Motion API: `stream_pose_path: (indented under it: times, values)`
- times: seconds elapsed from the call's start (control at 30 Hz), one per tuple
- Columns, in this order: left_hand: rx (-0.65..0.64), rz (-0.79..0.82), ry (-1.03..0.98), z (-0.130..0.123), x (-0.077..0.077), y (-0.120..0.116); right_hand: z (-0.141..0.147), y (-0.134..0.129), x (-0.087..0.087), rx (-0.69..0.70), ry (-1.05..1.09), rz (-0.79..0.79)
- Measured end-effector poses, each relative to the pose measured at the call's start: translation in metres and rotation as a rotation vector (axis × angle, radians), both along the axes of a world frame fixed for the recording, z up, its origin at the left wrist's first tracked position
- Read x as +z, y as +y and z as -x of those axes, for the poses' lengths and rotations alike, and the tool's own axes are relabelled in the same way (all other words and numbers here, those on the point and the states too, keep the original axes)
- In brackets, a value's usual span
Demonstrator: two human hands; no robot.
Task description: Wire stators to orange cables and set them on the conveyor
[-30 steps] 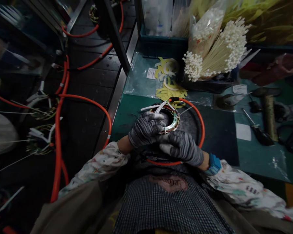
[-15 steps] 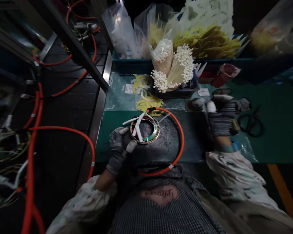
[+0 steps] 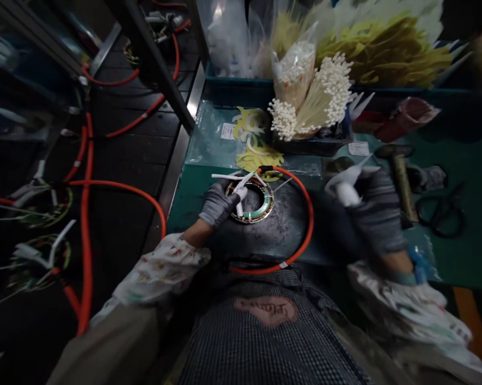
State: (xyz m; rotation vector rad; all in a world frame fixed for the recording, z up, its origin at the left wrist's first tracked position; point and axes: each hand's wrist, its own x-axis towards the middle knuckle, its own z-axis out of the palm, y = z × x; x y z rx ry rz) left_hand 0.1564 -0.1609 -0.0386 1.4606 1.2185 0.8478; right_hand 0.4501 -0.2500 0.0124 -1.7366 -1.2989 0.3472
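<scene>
A ring-shaped motor stator (image 3: pixel 267 203) with white sleeves (image 3: pixel 239 207) and an orange cable (image 3: pixel 310 214) lies on the dark plate (image 3: pixel 273 238). My gloved left hand (image 3: pixel 219 203) grips its left side, thumb pressed over the white sleeves and fingers at the rim, partly hidden. To the right, my gloved right hand (image 3: pixel 379 211) is closed round a whitish squeeze bottle (image 3: pixel 341 179) with a pointed tip, raised above the table and blurred. The orange cable loops from the stator's top round to the table's front edge by the apron.
Right of my right hand lie a hammer (image 3: pixel 403 182) and black scissors (image 3: pixel 441 214). Behind stand a bundle of white-tipped sticks (image 3: pixel 321 101), yellow curved pieces (image 3: pixel 259 155) and a red cup (image 3: pixel 413 117). More orange cables (image 3: pixel 86 224) hang at the left.
My left hand has moved from beside the stator onto its left side and sleeves. My right hand has lifted the whitish bottle off the table, uncovering the hammer. The view has shifted.
</scene>
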Motion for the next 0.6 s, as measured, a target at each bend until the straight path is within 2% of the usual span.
stream_pose_path:
  times: [0.07,0.13,0.23,0.3,0.4,0.5,0.6]
  values:
    - [-0.009,-0.045,-0.033,-0.002,-0.002,-0.004,0.034,-0.028,-0.006,0.239,-0.031,0.005]
    - [-0.004,-0.162,-0.025,0.000,-0.005,-0.012,0.063,-0.054,-0.021,0.368,-0.085,0.056]
    - [-0.017,-0.483,0.040,0.007,-0.006,-0.034,0.088,-0.080,-0.045,0.365,-0.177,0.085]
    - [-0.055,-0.740,0.062,0.011,-0.004,-0.048,0.092,-0.089,-0.050,0.370,-0.217,0.063]
    - [-0.083,-0.987,0.059,0.015,-0.003,-0.063,0.089,-0.090,-0.042,0.457,-0.276,-0.018]
    - [-0.105,-1.030,0.086,0.019,-0.003,-0.071,0.088,-0.084,-0.028,0.478,-0.313,-0.073]
    - [-0.144,-1.034,0.097,0.022,-0.003,-0.076,0.090,-0.078,-0.020,0.450,-0.316,0.026]
